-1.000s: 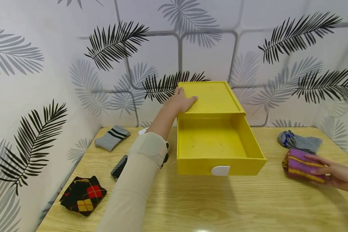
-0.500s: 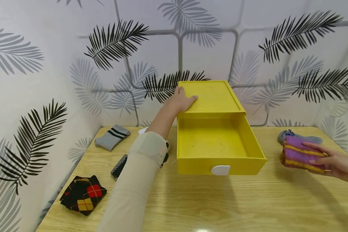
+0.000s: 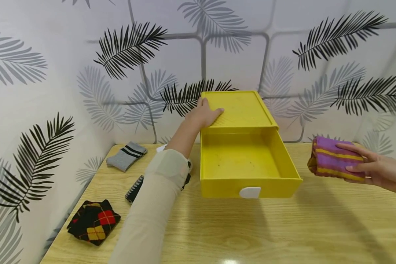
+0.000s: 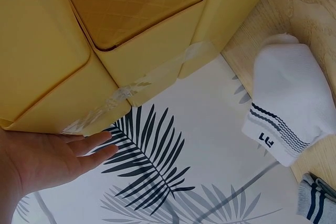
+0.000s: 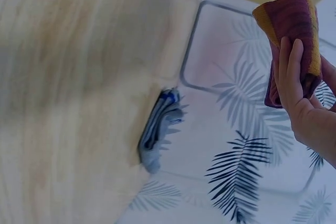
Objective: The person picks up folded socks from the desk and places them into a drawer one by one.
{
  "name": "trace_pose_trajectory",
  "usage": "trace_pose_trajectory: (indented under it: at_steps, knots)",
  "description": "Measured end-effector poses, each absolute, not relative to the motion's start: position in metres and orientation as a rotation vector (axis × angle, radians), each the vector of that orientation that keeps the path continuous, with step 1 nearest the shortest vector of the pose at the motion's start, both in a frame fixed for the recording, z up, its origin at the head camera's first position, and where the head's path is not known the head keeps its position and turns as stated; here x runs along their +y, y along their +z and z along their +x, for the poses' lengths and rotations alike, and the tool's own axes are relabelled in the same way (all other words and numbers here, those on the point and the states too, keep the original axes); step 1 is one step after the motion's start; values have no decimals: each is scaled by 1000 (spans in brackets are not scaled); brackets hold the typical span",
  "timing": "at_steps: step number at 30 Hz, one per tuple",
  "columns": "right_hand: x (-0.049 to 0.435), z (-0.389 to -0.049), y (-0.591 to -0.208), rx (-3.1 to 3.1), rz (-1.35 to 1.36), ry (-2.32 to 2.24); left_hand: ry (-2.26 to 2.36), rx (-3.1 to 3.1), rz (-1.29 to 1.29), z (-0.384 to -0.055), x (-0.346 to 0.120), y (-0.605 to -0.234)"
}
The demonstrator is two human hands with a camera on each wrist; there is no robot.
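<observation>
In the head view a yellow drawer box (image 3: 241, 106) stands mid-table, its drawer (image 3: 217, 189) pulled out toward me and bare inside. My left hand (image 3: 204, 114) rests on the box's top at the left edge; the left wrist view shows this hand (image 4: 47, 158) with fingers extended along the taped yellow edge. On the right, my right hand (image 3: 381, 170) holds a folded purple sock (image 3: 338, 159) with yellow stripes, raised over the table. Seen from the right wrist, the fingers (image 5: 291, 72) lie along one side of the folded sock (image 5: 294, 24).
At left lie a black argyle sock (image 3: 94, 222), a grey striped sock (image 3: 127, 157) and a black-and-white sock (image 3: 135, 189) partly behind my sleeve. A white sock (image 4: 294, 87) sits near the box. A grey-blue sock (image 5: 160, 129) lies by the patterned wall.
My right hand has lifted the striped sock off the table, up and slightly left, so it now covers the grey-blue sock in the head view. The left hand has stayed on the box.
</observation>
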State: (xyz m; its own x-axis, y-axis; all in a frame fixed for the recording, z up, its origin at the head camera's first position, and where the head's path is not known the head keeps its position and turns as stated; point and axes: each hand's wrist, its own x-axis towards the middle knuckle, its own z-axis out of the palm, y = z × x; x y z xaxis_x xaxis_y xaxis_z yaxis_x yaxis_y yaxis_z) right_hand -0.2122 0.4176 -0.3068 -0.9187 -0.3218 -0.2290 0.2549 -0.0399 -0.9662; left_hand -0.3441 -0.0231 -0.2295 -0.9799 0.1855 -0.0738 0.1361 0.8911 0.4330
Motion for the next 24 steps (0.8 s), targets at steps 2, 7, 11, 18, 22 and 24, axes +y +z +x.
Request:
trace_pose_trajectory:
  at_steps: [2,7,11,18,22,24]
  knots:
    - [411,-213,-299,1890,-26,-1988,660,2941,248,-345,-23,-230]
    - [397,-214,-283,1913,-19,-1945,654,2938,247,-346,-24,-230]
    - [386,-214,-270,1973,-28,-1892,658,2941,250,-346,-23,-230]
    - [365,-213,-246,2156,-19,-1748,665,2943,248,-346,-23,-230]
    - [356,-211,-232,2236,-79,-1707,658,2934,242,-346,-22,-230]
    - [351,-210,-225,2274,-99,-1685,654,2931,238,-346,-22,-230]
